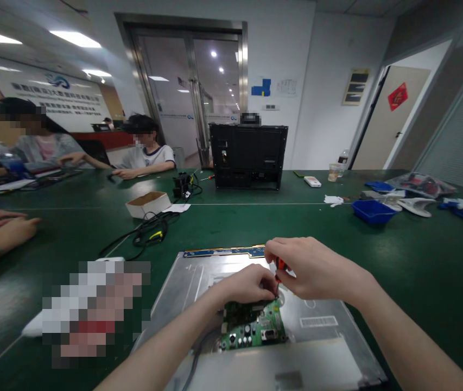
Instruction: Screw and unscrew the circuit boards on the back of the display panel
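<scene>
A green circuit board (pixel 251 331) lies on the metal back of a flat display panel (pixel 316 336). My right hand (pixel 304 266) is closed around a screwdriver (pixel 280 264) with a red and black handle, its shaft pointing down at the board's upper right corner. At that same corner, the fingers of my left hand (pixel 247 285) are pinched together close to the screwdriver's tip. What they hold, if anything, is hidden. A blue circuit strip (pixel 223 252) runs along the panel's far edge, partly behind my right hand.
Beyond the panel, black cables (pixel 145 233) and an open cardboard box (pixel 148 205) lie on the green table (pixel 231 220). A black monitor housing (pixel 249 157) stands farther back. To the right sits a blue tray (pixel 373 212). Another person's hands (pixel 3 233) rest at the left.
</scene>
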`<state>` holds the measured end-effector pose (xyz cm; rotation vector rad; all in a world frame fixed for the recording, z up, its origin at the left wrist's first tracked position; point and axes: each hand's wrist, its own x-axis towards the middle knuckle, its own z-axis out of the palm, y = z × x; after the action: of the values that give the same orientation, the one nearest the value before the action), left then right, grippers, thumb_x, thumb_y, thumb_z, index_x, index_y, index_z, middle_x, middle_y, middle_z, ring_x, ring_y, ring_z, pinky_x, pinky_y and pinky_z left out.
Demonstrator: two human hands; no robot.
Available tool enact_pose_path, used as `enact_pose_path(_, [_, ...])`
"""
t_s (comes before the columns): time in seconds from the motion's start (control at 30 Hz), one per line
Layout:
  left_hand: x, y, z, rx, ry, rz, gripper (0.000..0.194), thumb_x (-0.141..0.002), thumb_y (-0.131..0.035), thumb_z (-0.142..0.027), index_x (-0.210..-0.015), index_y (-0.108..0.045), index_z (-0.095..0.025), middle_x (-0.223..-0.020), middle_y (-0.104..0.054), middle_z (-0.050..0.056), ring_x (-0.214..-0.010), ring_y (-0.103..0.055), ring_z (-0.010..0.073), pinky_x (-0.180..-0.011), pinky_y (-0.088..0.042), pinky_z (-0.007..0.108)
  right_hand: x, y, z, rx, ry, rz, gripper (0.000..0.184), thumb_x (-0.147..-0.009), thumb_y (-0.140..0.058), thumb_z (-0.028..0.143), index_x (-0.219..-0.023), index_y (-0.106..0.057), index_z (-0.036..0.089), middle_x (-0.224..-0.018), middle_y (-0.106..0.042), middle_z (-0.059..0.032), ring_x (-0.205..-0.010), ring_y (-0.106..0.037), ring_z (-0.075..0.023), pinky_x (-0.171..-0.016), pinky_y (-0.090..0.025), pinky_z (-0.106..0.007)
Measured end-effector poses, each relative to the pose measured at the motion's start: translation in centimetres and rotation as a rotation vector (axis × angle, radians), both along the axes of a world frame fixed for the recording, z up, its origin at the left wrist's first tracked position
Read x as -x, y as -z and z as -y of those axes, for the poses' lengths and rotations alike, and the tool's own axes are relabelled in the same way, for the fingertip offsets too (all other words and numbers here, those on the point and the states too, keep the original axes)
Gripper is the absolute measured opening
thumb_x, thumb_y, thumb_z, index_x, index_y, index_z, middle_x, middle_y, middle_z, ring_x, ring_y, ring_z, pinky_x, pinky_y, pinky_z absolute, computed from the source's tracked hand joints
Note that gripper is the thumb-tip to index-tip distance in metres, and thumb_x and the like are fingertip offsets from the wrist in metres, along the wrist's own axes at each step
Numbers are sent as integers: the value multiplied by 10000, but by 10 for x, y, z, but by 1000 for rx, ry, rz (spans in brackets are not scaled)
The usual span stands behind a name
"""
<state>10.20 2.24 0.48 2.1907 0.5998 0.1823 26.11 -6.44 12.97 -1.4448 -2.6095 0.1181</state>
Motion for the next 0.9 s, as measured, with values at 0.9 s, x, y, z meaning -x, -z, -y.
enact_pose_path(0.9, [0,0,0,-26,6,1,135,-686,-625,-77,-760,-708,-154,-710,-677,-17,-684,-606,147,-634,-438,204,3,1,0,-83,145,167,117,-886,-549,318,-893,-607,216,-803,-681,-36,-696,-633,-201,-524,-283,-277])
